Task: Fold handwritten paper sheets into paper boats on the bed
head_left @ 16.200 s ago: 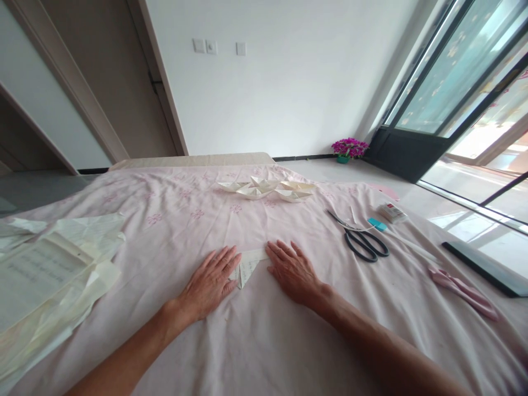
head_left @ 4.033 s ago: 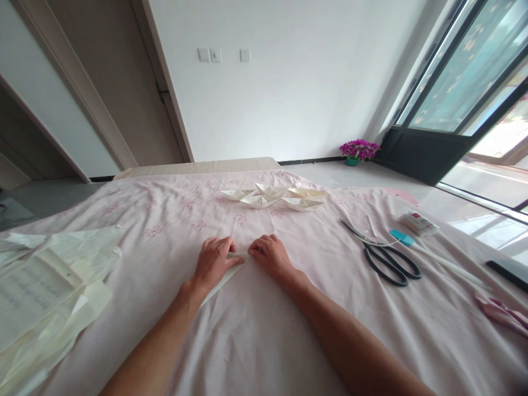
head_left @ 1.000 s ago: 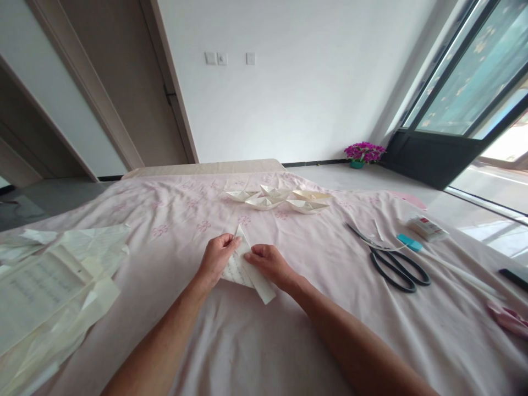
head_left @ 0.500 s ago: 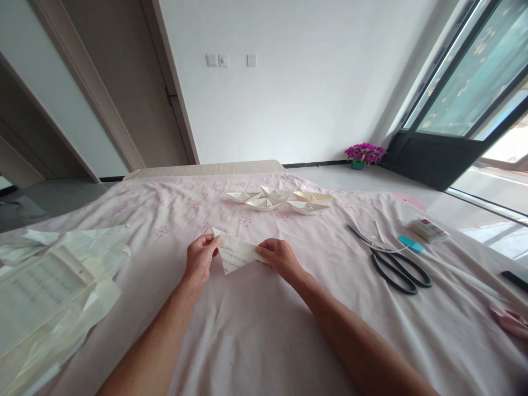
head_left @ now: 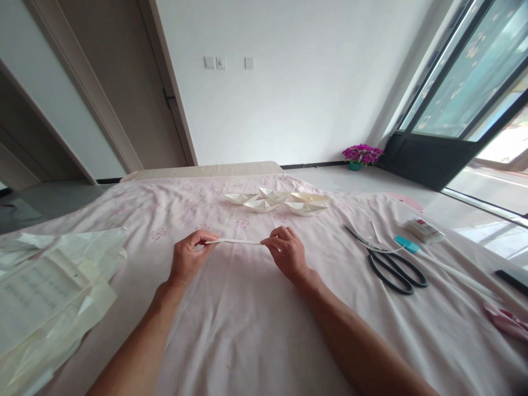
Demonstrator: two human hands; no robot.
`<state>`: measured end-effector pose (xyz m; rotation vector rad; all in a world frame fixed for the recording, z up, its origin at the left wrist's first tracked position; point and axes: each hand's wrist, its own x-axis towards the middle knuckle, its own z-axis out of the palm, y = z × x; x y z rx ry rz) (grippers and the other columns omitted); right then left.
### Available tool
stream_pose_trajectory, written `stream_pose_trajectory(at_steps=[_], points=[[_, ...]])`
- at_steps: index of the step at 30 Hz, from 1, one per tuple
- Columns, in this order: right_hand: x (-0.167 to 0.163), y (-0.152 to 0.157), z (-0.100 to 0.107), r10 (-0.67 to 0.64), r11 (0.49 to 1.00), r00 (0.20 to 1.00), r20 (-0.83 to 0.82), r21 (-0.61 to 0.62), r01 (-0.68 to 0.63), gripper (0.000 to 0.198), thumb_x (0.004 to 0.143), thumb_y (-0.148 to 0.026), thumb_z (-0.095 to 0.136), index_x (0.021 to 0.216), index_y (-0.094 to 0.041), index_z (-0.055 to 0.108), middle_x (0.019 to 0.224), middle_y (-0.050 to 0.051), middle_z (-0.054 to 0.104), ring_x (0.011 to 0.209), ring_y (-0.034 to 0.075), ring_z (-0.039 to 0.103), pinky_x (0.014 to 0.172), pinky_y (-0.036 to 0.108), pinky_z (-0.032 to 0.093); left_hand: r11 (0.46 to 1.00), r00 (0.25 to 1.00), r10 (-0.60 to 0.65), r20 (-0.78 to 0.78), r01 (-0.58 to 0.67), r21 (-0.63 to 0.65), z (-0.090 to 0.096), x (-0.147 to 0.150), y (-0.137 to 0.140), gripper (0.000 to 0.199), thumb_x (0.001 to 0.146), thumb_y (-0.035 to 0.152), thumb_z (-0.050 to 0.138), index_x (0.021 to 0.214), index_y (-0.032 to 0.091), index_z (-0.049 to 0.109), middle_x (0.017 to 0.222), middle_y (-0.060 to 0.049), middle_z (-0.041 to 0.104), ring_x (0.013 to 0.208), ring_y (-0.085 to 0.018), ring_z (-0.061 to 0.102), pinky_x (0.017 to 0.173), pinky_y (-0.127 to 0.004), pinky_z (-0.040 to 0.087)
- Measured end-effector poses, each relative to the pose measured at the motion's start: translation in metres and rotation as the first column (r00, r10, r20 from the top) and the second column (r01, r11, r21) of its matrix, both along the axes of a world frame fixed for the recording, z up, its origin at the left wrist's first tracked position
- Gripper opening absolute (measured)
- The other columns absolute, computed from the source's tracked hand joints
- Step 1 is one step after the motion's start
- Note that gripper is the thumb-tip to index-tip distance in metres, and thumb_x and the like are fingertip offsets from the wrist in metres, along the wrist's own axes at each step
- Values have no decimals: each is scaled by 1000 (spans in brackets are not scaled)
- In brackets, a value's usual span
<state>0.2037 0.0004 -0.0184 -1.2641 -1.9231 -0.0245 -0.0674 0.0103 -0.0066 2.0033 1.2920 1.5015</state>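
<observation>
A folded piece of paper (head_left: pixel 239 241) is stretched between my two hands, turned edge-on so that only a thin white strip of it shows. My left hand (head_left: pixel 190 256) pinches its left end between thumb and fingers. At the other end, my right hand (head_left: pixel 287 254) grips it the same way. Both hands are just above the pale pink cloth. Beyond them stand several folded paper boats (head_left: pixel 264 205) in a cluster, one of them yellower than the others.
Loose written sheets (head_left: pixel 45 297) lie in a pile on the left. To the right are black-handled scissors (head_left: pixel 396 269), a blue-and-white tool (head_left: pixel 407 244) and a small clear packet (head_left: pixel 424 230). The flowered cloth (head_left: pixel 231 330) is wrinkled. Purple flowers (head_left: pixel 363 155) stand on the floor.
The folded paper has been tilted from showing its written triangular face to edge-on. My hands have moved slightly apart and still hold both ends.
</observation>
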Motion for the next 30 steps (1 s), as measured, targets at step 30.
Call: stream_pose_trajectory(at_steps=[30], points=[[5,4,-3,-90,937,968,234,-309,162,16,80,-17,59,84,-27,71,86,1,64,87,15,54,75,25,33,982,971,40,236,5,-188,6,30,-20,19,67,28,73,78,19,60,75,-2,71,65,-16,64,66,-26,50]])
